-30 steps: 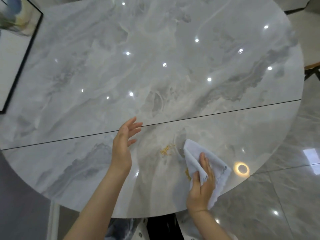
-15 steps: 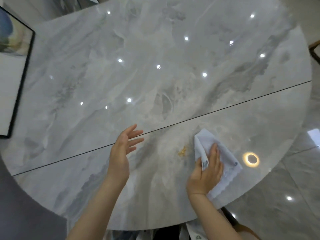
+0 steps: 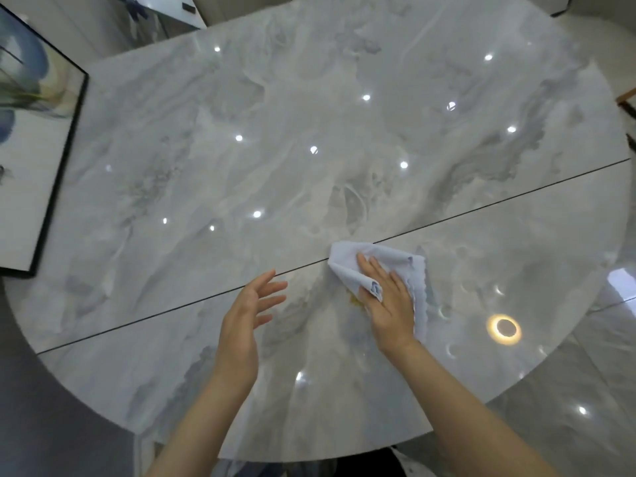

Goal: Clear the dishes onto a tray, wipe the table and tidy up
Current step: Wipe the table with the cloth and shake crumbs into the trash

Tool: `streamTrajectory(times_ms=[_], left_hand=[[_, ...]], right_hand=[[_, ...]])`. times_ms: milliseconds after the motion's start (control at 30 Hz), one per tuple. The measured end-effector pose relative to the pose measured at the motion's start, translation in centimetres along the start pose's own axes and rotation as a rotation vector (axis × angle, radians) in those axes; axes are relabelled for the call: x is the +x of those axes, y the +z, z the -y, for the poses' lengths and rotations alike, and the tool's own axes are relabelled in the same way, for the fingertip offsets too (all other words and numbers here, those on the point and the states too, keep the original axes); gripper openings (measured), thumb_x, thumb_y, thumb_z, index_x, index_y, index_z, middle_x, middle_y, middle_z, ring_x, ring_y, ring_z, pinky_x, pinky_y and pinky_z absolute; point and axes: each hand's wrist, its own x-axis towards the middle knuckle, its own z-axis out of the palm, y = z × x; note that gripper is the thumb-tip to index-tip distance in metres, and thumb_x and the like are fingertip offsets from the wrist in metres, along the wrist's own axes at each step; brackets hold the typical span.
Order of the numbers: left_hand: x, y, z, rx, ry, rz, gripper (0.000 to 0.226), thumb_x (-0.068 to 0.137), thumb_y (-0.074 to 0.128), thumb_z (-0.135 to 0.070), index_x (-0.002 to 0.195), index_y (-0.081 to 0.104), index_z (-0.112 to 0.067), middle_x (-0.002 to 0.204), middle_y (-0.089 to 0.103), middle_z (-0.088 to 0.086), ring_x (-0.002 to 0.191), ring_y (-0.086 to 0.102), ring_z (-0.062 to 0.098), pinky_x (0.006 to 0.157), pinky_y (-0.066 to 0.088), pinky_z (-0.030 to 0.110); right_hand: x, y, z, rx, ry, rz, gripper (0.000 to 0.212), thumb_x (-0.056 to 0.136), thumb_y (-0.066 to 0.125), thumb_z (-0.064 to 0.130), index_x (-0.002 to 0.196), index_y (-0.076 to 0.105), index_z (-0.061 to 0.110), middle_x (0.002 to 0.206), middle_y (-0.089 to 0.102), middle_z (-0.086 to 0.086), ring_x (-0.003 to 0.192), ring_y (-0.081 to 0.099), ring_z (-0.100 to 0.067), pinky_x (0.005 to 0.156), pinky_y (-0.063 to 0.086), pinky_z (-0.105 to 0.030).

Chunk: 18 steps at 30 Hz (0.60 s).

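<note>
**Inspector:** Pale blue cloth (image 3: 380,266), crumpled, lies on the marble table (image 3: 241,132), across the dark seam (image 3: 137,323). The right hand (image 3: 387,301) presses it flat, fingers straight, a fold poking up between two of them.

**Assessor:** The left hand (image 3: 246,321)?

**Inspector:** Held just above the surface, fingers spread, holding nothing. Yellowish crumbs (image 3: 354,300) show at the cloth's near edge.

**Assessor:** Recommendation?

**Inspector:** Keep even palm pressure, gather the crumbs toward the cupped hand, and overlap strokes over the seam, where bits likely lodge.
</note>
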Motion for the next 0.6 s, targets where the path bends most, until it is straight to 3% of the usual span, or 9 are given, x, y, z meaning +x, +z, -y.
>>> streamTrajectory(times_ms=[100, 167, 333, 433, 533, 600], left_hand=[[-0.3, 0.3, 0.1, 0.005, -0.006, -0.023, 0.038, 0.1, 0.025, -0.021, 0.117, 0.059, -0.022, 0.111, 0.067, 0.001, 0.102, 0.064, 0.019, 0.083, 0.046, 0.03], [-0.8, 0.6, 0.3, -0.001, -0.01, -0.037, 0.039, 0.1, 0.024, -0.023, 0.118, 0.058, -0.022, 0.113, 0.067, 0.002, 0.102, 0.064, 0.019, 0.081, 0.045, 0.029], [-2.4, 1.4, 0.8, 0.002, -0.014, -0.079, 0.038, 0.101, 0.025, -0.021, 0.113, 0.059, -0.028, 0.111, 0.067, -0.001, 0.102, 0.064, 0.019, 0.081, 0.045, 0.03], [-3.4, 1.6, 1.2, 0.019, -0.007, -0.089, 0.038, 0.102, 0.025, -0.022, 0.114, 0.06, -0.03, 0.111, 0.068, -0.003, 0.1, 0.065, 0.014, 0.082, 0.046, 0.03], [-3.7, 1.8, 1.3, 0.004, -0.018, -0.093, 0.038, 0.101, 0.025, -0.026, 0.116, 0.06, -0.027, 0.112, 0.067, -0.002, 0.101, 0.064, 0.014, 0.082, 0.046, 0.03], [-4.0, 1.8, 1.4, -0.003, -0.031, -0.1, 0.038, 0.1, 0.025, -0.027, 0.117, 0.06, -0.025, 0.113, 0.067, -0.001, 0.1, 0.065, 0.014, 0.082, 0.046, 0.031]], right_hand=[[0.5, -0.4, -0.1, 0.051, -0.008, 0.13, 0.051, 0.086, 0.033, 0.047, 0.136, 0.04, 0.041, 0.145, 0.037, 0.018, 0.136, 0.032, -0.005, 0.116, 0.014, -0.027], [0.5, -0.6, -0.3, 0.065, -0.069, 0.211, 0.046, 0.088, 0.036, 0.037, 0.133, 0.044, 0.04, 0.144, 0.045, 0.009, 0.135, 0.036, -0.009, 0.114, 0.022, -0.034], [0.7, -1.2, -0.4, 0.101, -0.149, 0.377, 0.04, 0.087, 0.036, 0.033, 0.124, 0.051, 0.041, 0.132, 0.051, 0.013, 0.127, 0.044, -0.006, 0.111, 0.029, -0.028], [0.4, -1.5, -0.5, 0.106, -0.175, 0.445, 0.042, 0.084, 0.031, 0.047, 0.119, 0.055, 0.044, 0.124, 0.052, 0.019, 0.119, 0.044, 0.002, 0.106, 0.026, -0.012], [-0.1, -1.9, -0.6, 0.1, -0.191, 0.508, 0.046, 0.08, 0.028, 0.052, 0.117, 0.056, 0.047, 0.129, 0.054, 0.017, 0.123, 0.043, 0.003, 0.107, 0.024, -0.015], [-0.6, -2.3, -0.7, 0.088, -0.186, 0.538, 0.04, 0.085, 0.03, 0.047, 0.116, 0.056, 0.049, 0.123, 0.05, 0.026, 0.117, 0.038, 0.017, 0.103, 0.022, -0.009]])
